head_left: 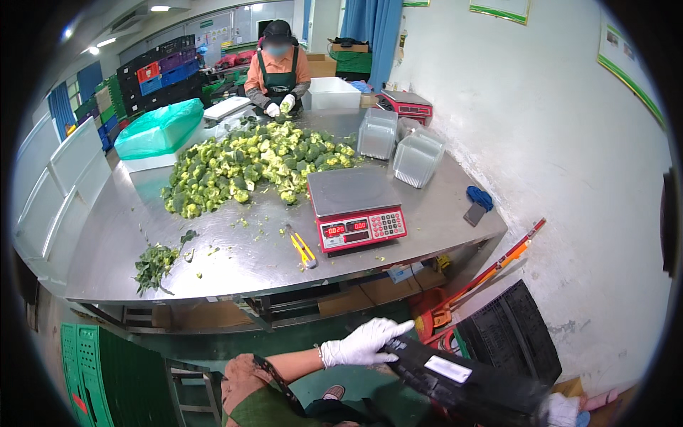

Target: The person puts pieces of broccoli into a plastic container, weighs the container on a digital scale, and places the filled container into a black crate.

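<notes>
In front of me, low on the right and over the floor, is a black plastic crate (462, 377) with a white label on its side; it is tilted and slightly blurred. My left hand (364, 343), in a white glove, grips its near-left end, thumb on top. The white-gloved right hand (562, 410) is at the crate's other end, at the lower right rim of the view, its fingers partly hidden. Beyond the crate stands a steel table (235, 263) with a large heap of broccoli florets (249, 160) and a red scale (359, 210).
A yellow box cutter (302, 248) and broccoli leaves (156, 265) lie near the table's front edge. Clear plastic trays (418, 158) stand behind the scale. Another black crate (512, 334) leans by the wall, and green crates (114, 377) stand lower left. Across the table, a gloved co-worker (277, 75) handles broccoli.
</notes>
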The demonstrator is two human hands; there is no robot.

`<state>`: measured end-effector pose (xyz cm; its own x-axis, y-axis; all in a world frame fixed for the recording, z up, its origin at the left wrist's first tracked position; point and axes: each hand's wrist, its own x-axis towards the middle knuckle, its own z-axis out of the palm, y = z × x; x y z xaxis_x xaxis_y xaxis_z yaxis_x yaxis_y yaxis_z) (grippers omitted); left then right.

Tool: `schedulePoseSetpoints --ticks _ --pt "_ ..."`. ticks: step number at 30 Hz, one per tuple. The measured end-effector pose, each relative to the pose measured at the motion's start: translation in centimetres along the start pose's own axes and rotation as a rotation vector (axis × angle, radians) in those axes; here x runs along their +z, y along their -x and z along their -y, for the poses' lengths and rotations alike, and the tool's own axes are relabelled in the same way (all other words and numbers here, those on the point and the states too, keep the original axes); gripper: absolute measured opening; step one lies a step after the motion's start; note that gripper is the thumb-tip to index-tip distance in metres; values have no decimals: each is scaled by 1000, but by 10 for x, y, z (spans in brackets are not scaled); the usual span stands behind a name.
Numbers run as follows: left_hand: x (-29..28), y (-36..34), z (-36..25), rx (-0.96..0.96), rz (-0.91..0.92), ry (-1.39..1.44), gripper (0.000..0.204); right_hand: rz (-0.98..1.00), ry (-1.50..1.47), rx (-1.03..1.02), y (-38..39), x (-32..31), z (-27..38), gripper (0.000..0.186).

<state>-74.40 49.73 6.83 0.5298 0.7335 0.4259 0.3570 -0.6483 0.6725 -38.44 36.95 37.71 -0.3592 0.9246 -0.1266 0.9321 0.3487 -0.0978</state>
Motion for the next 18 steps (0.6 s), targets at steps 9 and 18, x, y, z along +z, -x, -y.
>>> schedulePoseSetpoints --ticks 9,18 --pt "5 -149 -51 354 -314 -94 89 -448 268 -86 32 -67 -48 43" --pt "216 -284 -64 481 -393 -219 69 -745 -288 504 89 46 -309 20"
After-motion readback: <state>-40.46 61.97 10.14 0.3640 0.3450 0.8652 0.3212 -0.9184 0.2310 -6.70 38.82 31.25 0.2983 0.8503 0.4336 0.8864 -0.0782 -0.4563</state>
